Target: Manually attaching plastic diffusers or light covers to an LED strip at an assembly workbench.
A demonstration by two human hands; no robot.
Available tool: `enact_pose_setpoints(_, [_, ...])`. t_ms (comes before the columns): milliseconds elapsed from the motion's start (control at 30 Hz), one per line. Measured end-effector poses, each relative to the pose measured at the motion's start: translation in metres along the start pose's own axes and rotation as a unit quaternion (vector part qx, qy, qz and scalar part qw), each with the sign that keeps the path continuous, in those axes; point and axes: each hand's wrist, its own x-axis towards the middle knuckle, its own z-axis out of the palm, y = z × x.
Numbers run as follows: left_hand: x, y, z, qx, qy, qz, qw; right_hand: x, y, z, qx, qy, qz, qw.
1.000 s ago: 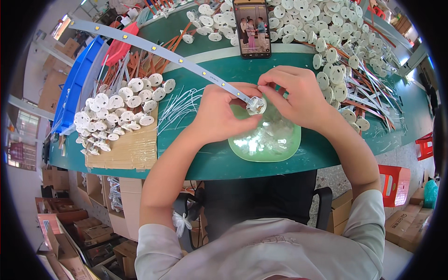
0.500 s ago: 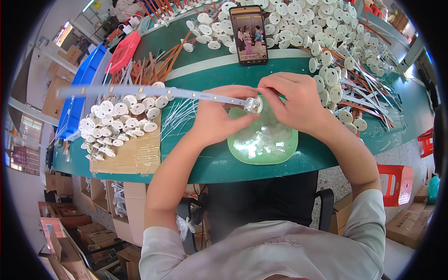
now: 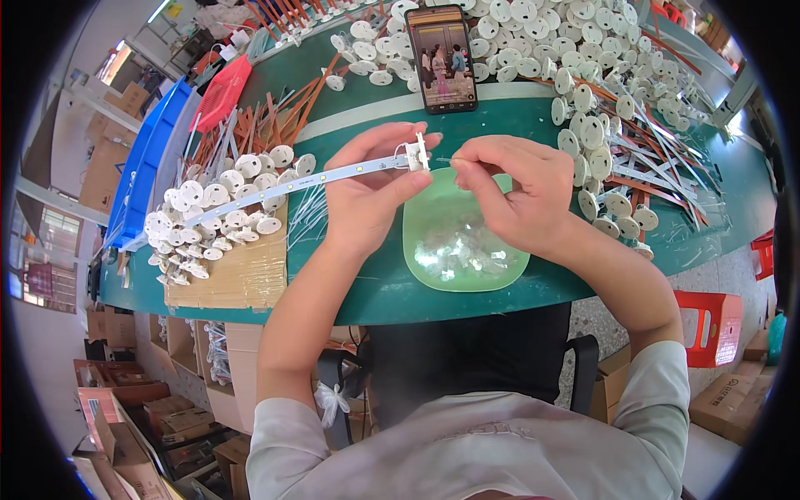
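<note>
From the head camera, you are holding one long white strip (image 3: 300, 181) in your left hand (image 3: 371, 187), fingers wrapped around its right end where a small white end cap (image 3: 416, 153) sits. The strip is stretching away to your left, passing over a heap of white round discs (image 3: 218, 208) lying on one piece of cardboard (image 3: 237, 275). Your right hand (image 3: 521, 196) is pinching something thin between thumb and forefinger just beside the cap; it is too small to tell what. Both hands are hovering over one green bowl (image 3: 492, 271) holding small clear pieces. One phone (image 3: 441, 57) is lying face up beyond the bowl on the green table (image 3: 350, 292). A far larger spread of discs, too many to count, is covering the table at your right.
</note>
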Motion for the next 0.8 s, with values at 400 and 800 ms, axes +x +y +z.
enact_pose_setpoints(400, [-0.003,-0.006,-0.004,-0.135,-0.044,-0.033,0.989,-0.003,0.001,0.004,-0.041,0.006,-0.109,0.993])
enact_pose_setpoints(800, [-0.007,-0.012,0.000,-0.132,-0.054,-0.018,0.990,0.000,0.002,0.009,-0.062,0.014,-0.150,0.987])
